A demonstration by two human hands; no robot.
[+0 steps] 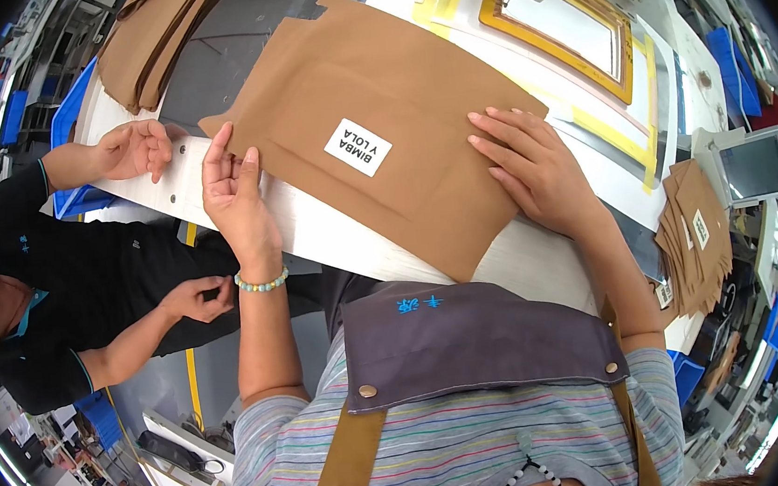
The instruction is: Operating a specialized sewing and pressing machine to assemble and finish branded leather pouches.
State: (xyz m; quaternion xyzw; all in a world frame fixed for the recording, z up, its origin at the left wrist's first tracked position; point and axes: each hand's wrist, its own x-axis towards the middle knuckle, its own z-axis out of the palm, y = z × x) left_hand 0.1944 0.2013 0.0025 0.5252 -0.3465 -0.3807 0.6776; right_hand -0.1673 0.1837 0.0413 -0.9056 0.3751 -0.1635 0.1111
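Brown, smooth stuff that may be leather makes the big piece (412,91) in the middle of the frame, lying over the white table (327,235). It has 1 white label (357,148) facing up. The left hand (238,187) is half curled at the piece's left edge; I cannot tell if it pinches tight. The right hand (532,168) is open and rests flat on the piece's right side.

To do this well, I think the 2 hands should press softly and smooth outward, so the little wrinkles go flat. A hard tug might stretch the piece or make it crooked.

For boxes, there is 1 blue bin (67,107) at the upper left of the frame and 1 more blue box (734,71) at the upper right. I cannot see what is inside either.
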